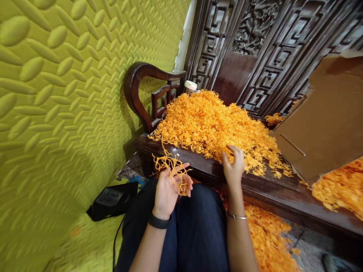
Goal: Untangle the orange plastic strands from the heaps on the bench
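Observation:
My left hand [168, 192], palm up above my lap, has its fingers curled around a loose tangle of thin orange branching strands [164, 162]. Some strands stick out past the fingertips toward the bench edge. Farther right, my right hand [235, 166] reaches over the front edge of the pile of small orange spidery pieces [207, 121]. Its thumb and fingers are apart and I see nothing between them. Whether the fingertips touch the pile is unclear. The pile lies on a dark wooden bench [198, 160].
A carved bench back [235, 75] rises behind the pile, and a curved armrest [136, 83] bounds the left. Beside it stands a white-lidded jar [190, 86]. Cardboard [326, 113] leans at right, with more orange pieces [343, 185] beyond. Another orange heap [269, 238] lies below. A black object [113, 200] sits left.

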A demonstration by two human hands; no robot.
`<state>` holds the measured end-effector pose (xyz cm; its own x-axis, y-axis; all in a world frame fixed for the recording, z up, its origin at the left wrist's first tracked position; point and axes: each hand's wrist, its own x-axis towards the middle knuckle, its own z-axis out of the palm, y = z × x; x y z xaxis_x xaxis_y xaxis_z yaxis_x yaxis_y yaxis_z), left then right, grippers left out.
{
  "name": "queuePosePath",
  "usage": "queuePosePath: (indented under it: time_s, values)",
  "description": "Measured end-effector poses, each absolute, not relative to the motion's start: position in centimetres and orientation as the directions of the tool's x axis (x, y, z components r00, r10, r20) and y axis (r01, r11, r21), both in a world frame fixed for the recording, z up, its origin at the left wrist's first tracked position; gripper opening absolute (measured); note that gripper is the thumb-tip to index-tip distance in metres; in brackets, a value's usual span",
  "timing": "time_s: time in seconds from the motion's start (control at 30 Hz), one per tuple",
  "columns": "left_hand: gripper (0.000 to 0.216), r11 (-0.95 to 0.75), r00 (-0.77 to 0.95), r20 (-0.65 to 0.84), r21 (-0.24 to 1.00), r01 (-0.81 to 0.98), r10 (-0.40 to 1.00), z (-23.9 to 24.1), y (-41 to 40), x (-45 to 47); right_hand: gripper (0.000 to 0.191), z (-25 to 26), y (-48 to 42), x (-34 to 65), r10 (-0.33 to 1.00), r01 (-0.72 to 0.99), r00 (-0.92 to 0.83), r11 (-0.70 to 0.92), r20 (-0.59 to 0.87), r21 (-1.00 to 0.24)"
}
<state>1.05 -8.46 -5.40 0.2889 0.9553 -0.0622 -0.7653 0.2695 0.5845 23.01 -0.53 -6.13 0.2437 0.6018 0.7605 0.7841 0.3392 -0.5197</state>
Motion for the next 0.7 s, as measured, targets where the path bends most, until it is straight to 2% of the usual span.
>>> queuePosePath:
  time_s: [0.1,0.27,0.37,0.47,0.53,0.63,0.7]
  values:
    - [0.062,0.276,0.320,-0.041,0.615,-0.738,0.947,-5.3,-8.6,1.0,0.027,-6.4,-0.7,23.2,0.626,0.765,0.248,0.342,0.740,-0.546]
    - [0.054,0.295,0.345,-0.058,0.661,-0.690,0.937,-5.2,-8.6,1.6,0.052,-6.8,-0.8,23.9,0.683,0.775,0.272,0.263,0.678,-0.575]
    - [0.049,0.205,0.244,-0.067,0.772,-0.601,0.967,-4.9,-8.6,0.7,0.051,-7.1,-0.8,24.2,0.676,0.776,0.261,0.278,0.689,-0.566]
    - [0.042,-0.026,-0.043,0.010,0.917,-0.399,0.999,-4.8,-8.9,-3.0,0.047,-7.1,-1.0,24.3,0.645,0.782,0.253,0.302,0.721,-0.545]
    - [0.033,-0.110,-0.176,0.064,0.957,-0.269,0.982,-5.0,-9.1,-6.4,0.044,-7.0,-1.3,24.3,0.617,0.756,0.299,0.313,0.728,-0.575]
    - [0.038,-0.100,-0.165,0.071,0.980,-0.175,0.984,-5.7,-8.9,-11.0,0.036,-6.9,-2.2,24.3,0.585,0.699,0.376,0.331,0.719,-0.634]
    - [0.035,-0.007,-0.054,0.001,0.994,-0.112,0.999,-6.3,-7.9,-12.6,0.031,-7.0,-3.0,24.4,0.583,0.657,0.399,0.356,0.707,-0.665]
